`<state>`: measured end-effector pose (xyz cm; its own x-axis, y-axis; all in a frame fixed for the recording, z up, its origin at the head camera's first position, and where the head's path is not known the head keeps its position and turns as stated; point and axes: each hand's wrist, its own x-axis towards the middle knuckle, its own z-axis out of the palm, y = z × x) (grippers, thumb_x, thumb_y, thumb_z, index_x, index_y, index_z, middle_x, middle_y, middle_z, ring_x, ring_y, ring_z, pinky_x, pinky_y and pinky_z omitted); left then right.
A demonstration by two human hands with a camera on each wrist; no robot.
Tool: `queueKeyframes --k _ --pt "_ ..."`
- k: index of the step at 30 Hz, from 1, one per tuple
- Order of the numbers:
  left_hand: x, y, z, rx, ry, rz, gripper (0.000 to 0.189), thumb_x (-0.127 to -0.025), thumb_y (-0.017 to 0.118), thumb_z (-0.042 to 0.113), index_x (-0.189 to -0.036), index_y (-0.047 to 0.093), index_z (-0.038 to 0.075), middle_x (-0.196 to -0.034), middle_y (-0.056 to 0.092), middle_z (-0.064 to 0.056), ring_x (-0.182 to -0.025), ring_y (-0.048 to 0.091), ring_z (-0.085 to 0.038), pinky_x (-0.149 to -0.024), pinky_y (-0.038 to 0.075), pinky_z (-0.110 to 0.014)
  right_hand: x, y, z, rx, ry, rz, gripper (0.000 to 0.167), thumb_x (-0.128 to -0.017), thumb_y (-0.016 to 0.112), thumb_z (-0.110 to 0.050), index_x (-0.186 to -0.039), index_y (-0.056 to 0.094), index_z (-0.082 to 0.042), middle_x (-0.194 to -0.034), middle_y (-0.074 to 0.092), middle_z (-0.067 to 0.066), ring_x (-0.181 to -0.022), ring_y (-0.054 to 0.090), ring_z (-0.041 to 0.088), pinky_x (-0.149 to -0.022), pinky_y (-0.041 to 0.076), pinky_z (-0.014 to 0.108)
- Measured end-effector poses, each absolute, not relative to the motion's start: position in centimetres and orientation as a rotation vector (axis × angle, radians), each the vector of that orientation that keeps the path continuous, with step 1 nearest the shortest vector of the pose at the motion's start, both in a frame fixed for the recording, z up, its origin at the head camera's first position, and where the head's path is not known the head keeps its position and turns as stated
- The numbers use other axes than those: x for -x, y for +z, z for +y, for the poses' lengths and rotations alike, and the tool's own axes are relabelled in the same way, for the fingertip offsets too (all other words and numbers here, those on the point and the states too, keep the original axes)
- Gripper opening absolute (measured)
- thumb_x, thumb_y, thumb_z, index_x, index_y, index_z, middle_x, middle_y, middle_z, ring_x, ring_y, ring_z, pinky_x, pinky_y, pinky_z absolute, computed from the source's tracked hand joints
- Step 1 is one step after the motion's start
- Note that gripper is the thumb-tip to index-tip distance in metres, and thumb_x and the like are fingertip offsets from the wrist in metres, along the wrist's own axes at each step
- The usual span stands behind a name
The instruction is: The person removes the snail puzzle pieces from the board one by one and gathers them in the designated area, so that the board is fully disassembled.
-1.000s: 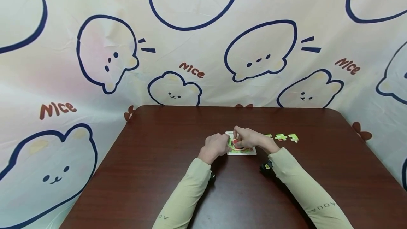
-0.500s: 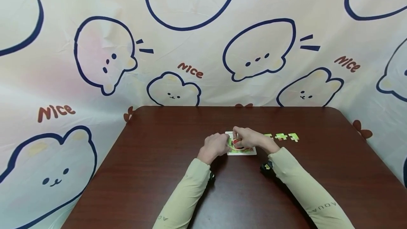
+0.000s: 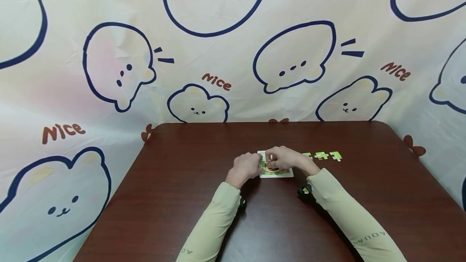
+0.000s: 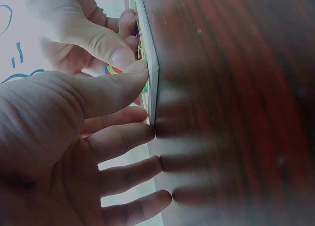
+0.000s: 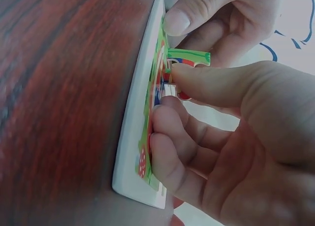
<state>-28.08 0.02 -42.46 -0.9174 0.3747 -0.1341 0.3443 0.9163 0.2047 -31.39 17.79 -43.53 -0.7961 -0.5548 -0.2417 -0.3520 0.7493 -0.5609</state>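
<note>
A white-framed jigsaw puzzle board (image 3: 276,175) with a green, red and yellow picture lies flat on the table. My left hand (image 3: 245,167) holds its left edge. In the left wrist view the thumb (image 4: 133,76) rests on the frame while the other fingertips touch down at its side and on the tabletop. Over the picture, my right hand (image 3: 285,158) pinches a puzzle piece (image 5: 199,55) with a green edge, tilted up from the board in the right wrist view. Its other fingers are curled against the board's face. The hands hide much of the picture.
Loose green puzzle pieces lie in a row right of the board: one (image 3: 321,155) in the middle, one (image 3: 336,156) at the far end, and one (image 3: 308,155) partly behind the right wrist. A cartoon-printed cloth (image 3: 240,64) hangs behind the brown table (image 3: 174,165).
The right hand's fingertips have dipped slightly over the board, covering more of the picture's red part. The left hand and the board stay in place. The head view has shifted a little.
</note>
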Motion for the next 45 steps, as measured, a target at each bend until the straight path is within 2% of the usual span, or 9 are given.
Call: queueKeyframes --k 8,14,18,33,45 --pt "28.1 -42.59 -0.17 -0.56 0.279 2.905 0.019 -0.089 0.072 0.038 -0.093 0.066 0.021 -0.075 0.062 0.005 -0.063 0.056 -0.014 -0.053 0.042 -0.031 31.58 -43.46 17.6 0.674 -0.696 2.555 0.012 -0.095 0.064 -0.013 -0.085 0.058 -0.015 -0.071 0.061 0.001 -0.049 0.048 0.014 -0.047 0.04 0.027" --pt "28.22 -42.52 -0.25 -0.569 0.272 2.93 0.019 -0.089 0.072 0.038 -0.097 0.067 0.021 -0.077 0.063 0.005 -0.063 0.056 -0.014 -0.053 0.042 -0.031 31.53 -43.17 17.55 0.697 -0.718 2.568 0.021 -0.094 0.066 -0.015 -0.077 0.054 -0.014 -0.071 0.054 0.001 -0.05 0.048 0.014 -0.05 0.04 0.028" --pt "28.19 -42.61 -0.21 -0.572 0.275 2.93 0.019 -0.088 0.072 0.039 -0.093 0.066 0.022 -0.075 0.062 0.005 -0.063 0.055 -0.014 -0.053 0.042 -0.031 31.42 -43.27 17.6 0.698 -0.724 2.571 0.024 -0.093 0.067 -0.015 -0.074 0.053 -0.013 -0.07 0.053 0.001 -0.052 0.048 0.014 -0.052 0.04 0.028" --pt "28.13 -42.61 0.12 -0.553 0.224 2.965 0.02 -0.088 0.072 0.037 -0.084 0.062 0.021 -0.07 0.059 0.006 -0.061 0.054 -0.013 -0.052 0.041 -0.032 31.15 -42.86 17.85 0.726 -0.779 2.555 0.026 -0.094 0.066 -0.014 -0.071 0.053 -0.011 -0.065 0.052 -0.001 -0.052 0.048 0.014 -0.053 0.041 0.028" --pt "28.12 -42.62 0.6 -0.494 0.2 2.968 0.02 -0.088 0.072 0.036 -0.084 0.06 0.02 -0.069 0.058 0.003 -0.061 0.054 -0.016 -0.053 0.042 -0.033 31.07 -42.9 18.01 0.789 -0.767 2.548 0.023 -0.093 0.065 -0.012 -0.074 0.054 -0.011 -0.061 0.047 -0.006 -0.054 0.045 0.01 -0.054 0.039 0.025"
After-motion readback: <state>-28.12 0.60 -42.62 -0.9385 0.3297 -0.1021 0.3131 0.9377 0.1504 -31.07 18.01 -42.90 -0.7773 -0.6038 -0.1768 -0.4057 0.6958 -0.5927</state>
